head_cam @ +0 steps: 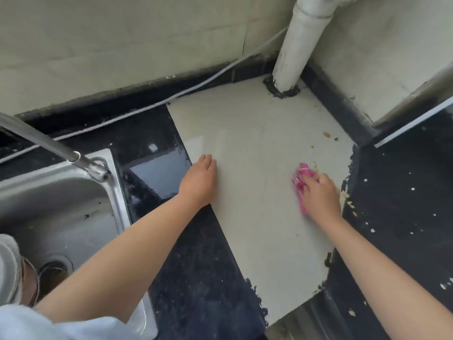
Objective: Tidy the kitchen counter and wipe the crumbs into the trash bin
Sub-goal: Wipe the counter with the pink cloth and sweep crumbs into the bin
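Head view showed the right hand [320, 195] gripping a pink cloth [301, 185] on the pale counter tile [257, 148], beside crumbs [313, 165] near its right edge; the left hand [199, 179] lay flat and open, likely bracing.

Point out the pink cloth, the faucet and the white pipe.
pink cloth [299, 177]: head view, bunched part beside the fingers.
faucet [49, 143]: head view, mid-spout.
white pipe [296, 47]: head view, middle of shaft.

A pink cloth [302, 186] with thin white stripes sits at three o'clock on a pale cream tile [257, 148]. Black countertop [402, 192], flecked white and scattered with yellowish crumbs [349, 204], surrounds it; a silver-grey sink [61, 192] lies at nine o'clock.
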Demonstrator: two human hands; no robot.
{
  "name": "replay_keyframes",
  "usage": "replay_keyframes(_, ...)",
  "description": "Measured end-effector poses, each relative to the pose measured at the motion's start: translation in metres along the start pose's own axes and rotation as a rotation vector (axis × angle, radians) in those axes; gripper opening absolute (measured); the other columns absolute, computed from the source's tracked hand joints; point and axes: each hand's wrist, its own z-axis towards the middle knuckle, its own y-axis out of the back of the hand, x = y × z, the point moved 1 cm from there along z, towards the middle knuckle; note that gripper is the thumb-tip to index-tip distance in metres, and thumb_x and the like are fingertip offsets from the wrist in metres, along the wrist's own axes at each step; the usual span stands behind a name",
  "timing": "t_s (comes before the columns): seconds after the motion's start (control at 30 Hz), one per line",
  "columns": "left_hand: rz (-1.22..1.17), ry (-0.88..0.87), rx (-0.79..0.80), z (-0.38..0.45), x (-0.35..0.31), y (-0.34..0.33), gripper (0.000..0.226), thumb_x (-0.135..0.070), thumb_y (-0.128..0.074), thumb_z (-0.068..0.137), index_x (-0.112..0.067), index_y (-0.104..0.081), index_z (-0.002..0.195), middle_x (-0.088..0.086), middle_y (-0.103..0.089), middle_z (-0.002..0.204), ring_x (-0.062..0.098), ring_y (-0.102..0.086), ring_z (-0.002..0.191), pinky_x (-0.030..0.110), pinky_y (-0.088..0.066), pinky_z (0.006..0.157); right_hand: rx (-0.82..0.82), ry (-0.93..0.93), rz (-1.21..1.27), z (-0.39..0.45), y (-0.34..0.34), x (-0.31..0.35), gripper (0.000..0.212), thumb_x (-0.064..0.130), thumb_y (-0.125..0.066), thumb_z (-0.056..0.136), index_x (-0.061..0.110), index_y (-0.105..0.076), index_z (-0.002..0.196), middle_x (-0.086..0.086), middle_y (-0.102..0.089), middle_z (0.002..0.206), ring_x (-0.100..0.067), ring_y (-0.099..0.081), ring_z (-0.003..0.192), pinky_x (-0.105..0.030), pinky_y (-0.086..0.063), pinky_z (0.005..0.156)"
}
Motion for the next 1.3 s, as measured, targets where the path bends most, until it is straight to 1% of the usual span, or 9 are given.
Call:
replay_keyframes(0.17,-0.001,0.017,-0.003,0.029,0.019,0.01,0.05,-0.006,-0.03,0.098,-0.002,-0.018,0.147,0.011,-0.016,0.154,0.023,-0.017,0.143,0.029,-0.019,0.115,-0.087,0.269,0.035,0.037,0.008,0.077,0.047,0.026,-0.032,0.087,0.003,-0.064,0.112,-0.023,-0.058,0.099,-0.036,-0.053,0.099,-0.037,-0.036,0.084)
replay_keyframes(0.23,0.02,-0.014,0.015,0.033,0.025,0.008,0.051,-0.015,-0.027,0.1,-0.003,-0.015,0.148,0.009,-0.013,0.156,0.022,-0.015,0.144,0.028,-0.017,0.116,-0.047,0.349,0.024,0.061,0.002,0.116,0.057,0.033,-0.023,0.082,0.008,-0.062,0.115,-0.02,-0.056,0.104,-0.033,-0.051,0.104,-0.035,-0.035,0.085)
replay_keyframes(0.33,0.049,-0.057,0.002,0.039,0.035,0.003,0.052,-0.025,-0.028,0.101,-0.008,-0.016,0.149,0.005,-0.012,0.157,0.018,-0.016,0.145,0.028,-0.024,0.115,0.01,0.397,-0.046,0.108,-0.019,0.162,0.038,0.027,-0.032,0.097,0.014,-0.051,0.128,-0.015,-0.051,0.12,-0.029,-0.044,0.116,-0.032,-0.03,0.09)
replay_keyframes(0.6,0.171,-0.053,0.081,0.045,0.036,0.009,0.052,-0.029,-0.028,0.101,-0.011,-0.018,0.149,-0.001,-0.009,0.159,0.014,-0.015,0.146,0.026,-0.029,0.111,0.04,0.265,-0.128,0.157,-0.035,0.15,0.037,0.016,-0.043,0.092,0.016,-0.047,0.129,-0.015,-0.047,0.126,-0.033,-0.042,0.12,-0.038,-0.027,0.098)
replay_keyframes(0.7,0.256,-0.053,0.063,0.055,0.038,0.019,0.027,-0.028,-0.032,0.098,-0.011,-0.051,0.108,0.005,-0.05,0.127,0.025,-0.053,0.11,0.031,-0.044,0.079,0.046,0.139,-0.187,0.133,-0.022,0.098,0.034,0.016,-0.041,0.093,0.011,-0.051,0.124,-0.018,-0.047,0.122,-0.034,-0.043,0.116,-0.038,-0.025,0.098)
replay_keyframes(0.8,0.195,-0.043,-0.045,0.07,0.042,0.025,0.023,-0.022,-0.033,0.097,-0.009,-0.044,0.081,0.006,-0.056,0.096,0.026,-0.053,0.084,0.029,-0.04,0.063,0.085,0.055,-0.208,0.102,-0.011,0.05,0.033,0.015,-0.04,0.093,0.012,-0.056,0.122,-0.018,-0.049,0.119,-0.033,-0.046,0.113,-0.035,-0.024,0.096)
replay_keyframes(1.03,0.09,0.003,-0.145,0.091,0.038,0.006,0.032,-0.012,-0.033,0.095,0.004,-0.05,0.116,0.014,-0.046,0.128,0.027,-0.042,0.12,0.034,-0.038,0.091,-0.053,0.345,-0.02,0.121,-0.003,0.11,0.031,0.018,-0.043,0.092,0.019,-0.062,0.116,-0.008,-0.058,0.115,-0.027,-0.047,0.112,-0.027,-0.01,0.071)
replay_keyframes(1.13,0.101,-0.01,-0.177,0.092,0.036,0.008,0.043,-0.019,-0.025,0.095,0.004,-0.052,0.12,0.016,-0.047,0.133,0.027,-0.046,0.126,0.04,-0.048,0.091,-0.04,0.477,-0.135,0.168,-0.017,0.175,0.034,0.025,-0.037,0.097,0.017,-0.052,0.127,-0.01,-0.049,0.125,-0.027,-0.043,0.118,-0.033,-0.022,0.092)
replay_keyframes(1.3,0.212,0.05,-0.012,0.099,0.035,0.019,0.032,-0.018,-0.029,0.098,-0.006,-0.045,0.123,0.004,-0.04,0.136,0.017,-0.043,0.127,0.031,-0.048,0.086,0.01,0.297,-0.192,0.216,-0.045,0.209,0.038,0.016,-0.032,0.097,0.014,-0.047,0.131,-0.01,-0.042,0.136,-0.026,-0.04,0.125,-0.037,-0.025,0.101)
